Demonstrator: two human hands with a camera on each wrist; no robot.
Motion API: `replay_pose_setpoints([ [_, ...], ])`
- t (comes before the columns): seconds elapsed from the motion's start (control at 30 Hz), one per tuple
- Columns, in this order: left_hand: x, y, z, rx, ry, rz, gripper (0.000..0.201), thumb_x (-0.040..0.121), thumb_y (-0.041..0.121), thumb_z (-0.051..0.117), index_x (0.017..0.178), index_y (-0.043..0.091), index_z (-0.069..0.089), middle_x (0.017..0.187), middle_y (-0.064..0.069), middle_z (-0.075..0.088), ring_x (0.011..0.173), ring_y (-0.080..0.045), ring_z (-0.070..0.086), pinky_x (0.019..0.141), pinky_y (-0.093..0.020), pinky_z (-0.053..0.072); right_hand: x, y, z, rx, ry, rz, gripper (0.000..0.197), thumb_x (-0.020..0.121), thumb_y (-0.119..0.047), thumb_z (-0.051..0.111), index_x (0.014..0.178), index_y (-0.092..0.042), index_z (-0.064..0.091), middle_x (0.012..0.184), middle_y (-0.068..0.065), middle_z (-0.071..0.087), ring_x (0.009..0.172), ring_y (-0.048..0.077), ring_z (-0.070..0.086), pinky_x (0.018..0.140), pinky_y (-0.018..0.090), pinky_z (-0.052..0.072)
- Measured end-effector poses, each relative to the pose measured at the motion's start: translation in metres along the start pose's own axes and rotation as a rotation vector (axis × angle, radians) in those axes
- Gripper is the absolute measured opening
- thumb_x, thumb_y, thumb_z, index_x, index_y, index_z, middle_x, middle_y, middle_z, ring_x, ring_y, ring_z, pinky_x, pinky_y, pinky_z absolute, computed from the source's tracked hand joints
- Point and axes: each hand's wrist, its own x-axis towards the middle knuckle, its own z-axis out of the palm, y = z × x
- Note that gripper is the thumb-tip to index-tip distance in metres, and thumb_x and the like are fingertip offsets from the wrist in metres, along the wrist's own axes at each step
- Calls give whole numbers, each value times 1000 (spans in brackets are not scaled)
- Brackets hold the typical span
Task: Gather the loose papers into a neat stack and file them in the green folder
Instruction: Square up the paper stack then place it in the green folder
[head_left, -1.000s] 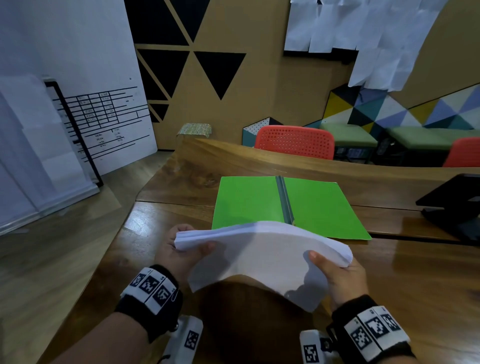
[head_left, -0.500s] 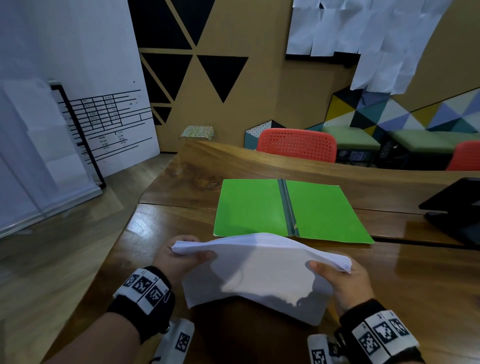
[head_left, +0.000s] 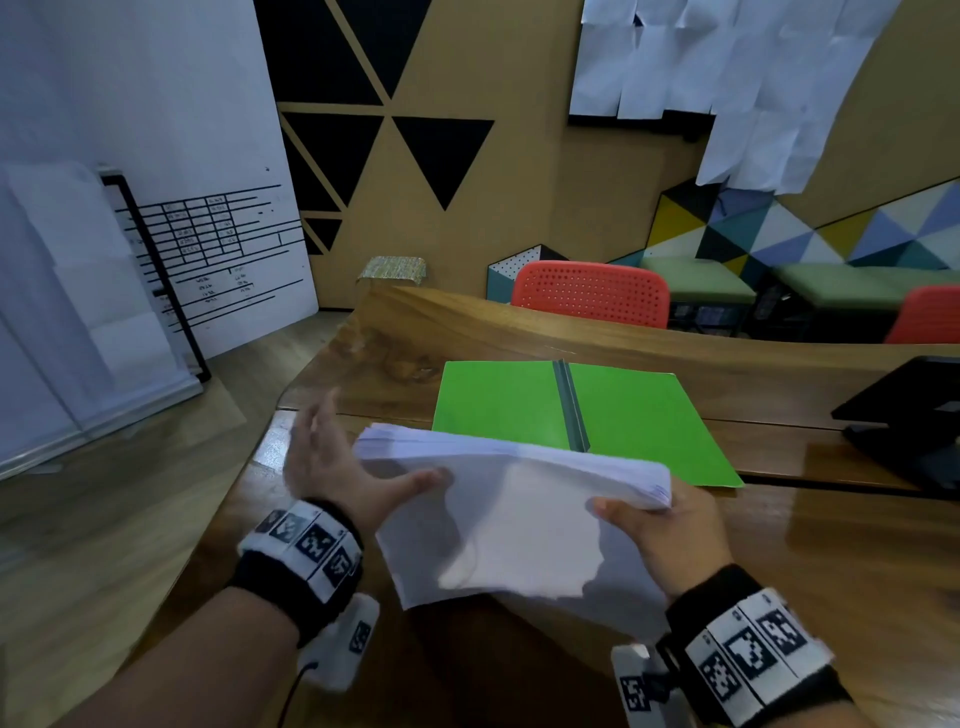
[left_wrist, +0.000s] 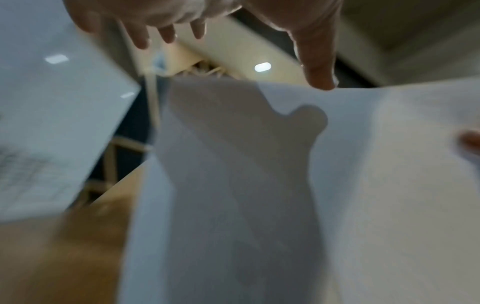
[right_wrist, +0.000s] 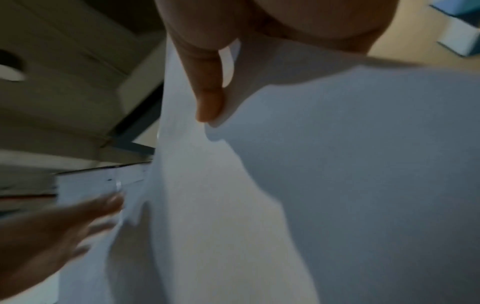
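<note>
A thick stack of white papers (head_left: 519, 525) is held tilted above the wooden table (head_left: 831, 561), its near edge hanging toward me. My right hand (head_left: 670, 525) grips its right edge, thumb (right_wrist: 207, 94) on the front face and fingers behind. My left hand (head_left: 337, 467) is open beside the stack's left edge, fingers straight and blurred, with only the thumb (left_wrist: 320, 80) touching the paper (left_wrist: 363, 185). The green folder (head_left: 498, 405) lies open flat on the table just beyond the stack, its grey spine in the middle.
A black device (head_left: 904, 415) stands at the table's right. Red chairs (head_left: 592, 293) stand behind the far edge. A whiteboard (head_left: 208, 249) leans at the left, past the table's left edge (head_left: 249, 467).
My left hand has let go of the stack's left edge and spread open, with only its thumb on the paper. The right hand keeps its grip on the stack.
</note>
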Motion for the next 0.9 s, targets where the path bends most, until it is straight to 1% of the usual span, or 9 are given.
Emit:
replay_pose_setpoints([
  [0.1,-13,51,-11,163,-58,522,125,38,82,59,144,28,21,151,5,29,139,-16,26,117,-41,8,-11,-47,14,-416,-26,-271,8,68,-20,79,73,-23,74,67,-6,74,72,22,66,70,32,51],
  [0.17,-16,81,-13,176,-225,714,85,57,72,53,129,27,50,131,3,58,120,-18,52,111,-40,32,-19,-72,25,-613,-70,-435,8,74,-28,72,79,-23,75,70,1,72,70,22,64,67,33,51],
  [0.23,-12,90,-12,109,-370,796,52,69,62,48,89,19,71,82,-3,72,78,-23,65,74,-30,50,-19,-84,30,-684,-94,-551,13,77,-30,68,72,-19,72,62,0,66,63,17,61,61,34,48],
  [0.3,-9,85,-11,6,-380,800,33,73,48,55,61,19,65,49,7,54,52,-10,51,52,-20,37,-13,-91,24,-618,-116,-528,20,70,-30,74,57,-21,62,49,-6,54,52,9,49,52,27,38],
  [0.47,-5,65,-16,-402,-265,496,47,72,19,76,38,24,45,34,15,47,35,2,40,39,-9,29,14,-83,-20,-667,-210,-157,28,60,-28,84,57,-12,61,60,4,59,59,20,54,56,30,37],
  [0.57,-7,62,-23,-562,-246,277,35,74,10,73,45,18,55,32,12,52,32,1,45,36,-10,37,22,-67,-38,-178,-197,-19,48,38,-30,91,67,-3,65,72,16,64,65,25,60,65,38,47],
  [0.67,-9,61,-24,-710,-201,156,25,74,7,72,53,13,61,34,11,57,33,-1,50,37,-11,42,15,-55,-30,346,-223,-40,77,20,-42,91,83,-6,64,78,6,73,69,19,69,61,32,58],
  [0.77,-14,54,-14,-775,-101,93,24,72,13,75,51,17,66,40,12,62,36,1,54,43,-18,48,-6,-61,-3,547,-176,-163,48,55,-27,79,95,-12,60,79,-3,75,70,12,69,58,28,57],
  [0.9,-35,46,13,-716,-69,-53,30,76,22,72,50,20,59,34,17,58,40,-1,56,37,-12,43,-22,-43,26,237,87,-256,13,87,-8,57,89,-20,51,78,3,62,69,18,59,61,34,50],
])
